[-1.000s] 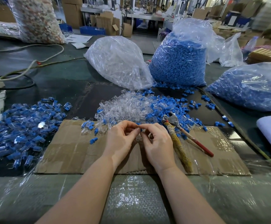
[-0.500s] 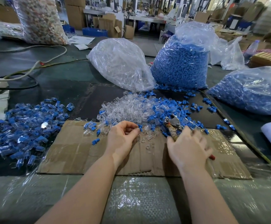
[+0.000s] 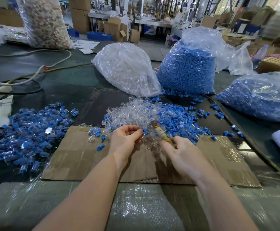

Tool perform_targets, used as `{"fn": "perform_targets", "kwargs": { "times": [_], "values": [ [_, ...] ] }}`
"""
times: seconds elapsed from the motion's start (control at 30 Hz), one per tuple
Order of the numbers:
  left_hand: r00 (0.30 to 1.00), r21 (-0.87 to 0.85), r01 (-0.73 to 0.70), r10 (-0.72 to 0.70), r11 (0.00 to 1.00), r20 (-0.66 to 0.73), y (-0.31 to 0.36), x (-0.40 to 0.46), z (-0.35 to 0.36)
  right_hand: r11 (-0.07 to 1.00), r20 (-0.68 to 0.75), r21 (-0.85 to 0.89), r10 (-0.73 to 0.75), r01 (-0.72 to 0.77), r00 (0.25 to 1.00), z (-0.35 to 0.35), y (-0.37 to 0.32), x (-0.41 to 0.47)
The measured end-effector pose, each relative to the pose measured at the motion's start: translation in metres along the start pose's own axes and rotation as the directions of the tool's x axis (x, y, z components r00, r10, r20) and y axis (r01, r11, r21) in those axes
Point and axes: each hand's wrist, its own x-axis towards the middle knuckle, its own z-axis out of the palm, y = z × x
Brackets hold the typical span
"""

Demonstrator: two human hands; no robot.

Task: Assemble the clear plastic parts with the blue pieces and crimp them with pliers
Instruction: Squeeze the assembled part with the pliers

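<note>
Pinching the joined blue piece (image 3: 144,131) steady in left hand (image 3: 125,139); right hand (image 3: 180,153) clamped around pliers (image 3: 161,133); best squeezed squarely, fingertips kept clear.

plastic everywhere, glossy on matt

clear parts (image 3: 132,112) glint like glass, hard glossy plastic; blue pieces (image 3: 174,117) are duller, opaque plastic with a soft sheen. thin bags (image 3: 127,69) crinkle and shine, see-through film. cardboard sheet (image 3: 72,157) is brown, matt, creased paper, shiny film lying over its right end. pliers handle (image 3: 161,133) looks wrapped in worn, yellowed tape, rough. the table top (image 3: 66,87) is dark and faintly reflective.
</note>
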Motion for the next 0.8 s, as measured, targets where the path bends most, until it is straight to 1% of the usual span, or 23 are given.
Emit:
{"fn": "perform_targets", "kwargs": {
  "times": [0.07, 0.17, 0.33, 0.57, 0.8],
  "values": [
    [1.0, -0.024, 0.013, -0.013, 1.0, 0.002, 0.001, 0.001, -0.001, 0.994, 0.099, 0.102, -0.052, 0.042, 0.994, -0.001, -0.007, -0.001],
    [1.0, -0.055, 0.021, -0.021, 0.998, 0.005, 0.004, 0.0, -0.001, 0.986, 0.142, 0.157, -0.085, 0.062, 0.986, -0.006, -0.014, -0.004],
    [1.0, -0.041, 0.024, -0.025, 0.999, -0.018, 0.005, -0.002, -0.001, 0.978, 0.254, 0.21, -0.041, -0.013, 0.966, -0.014, -0.017, -0.007],
    [0.994, -0.026, 0.007, -0.01, 1.0, -0.106, 0.004, -0.003, 0.004, 0.989, 0.279, 0.147, -0.049, 0.008, 0.959, -0.015, -0.021, -0.008],
    [0.994, -0.023, 0.007, -0.01, 1.0, -0.112, 0.004, -0.002, 0.003, 0.985, 0.324, 0.171, -0.089, 0.035, 0.942, -0.018, -0.022, -0.009]
  ]
}}
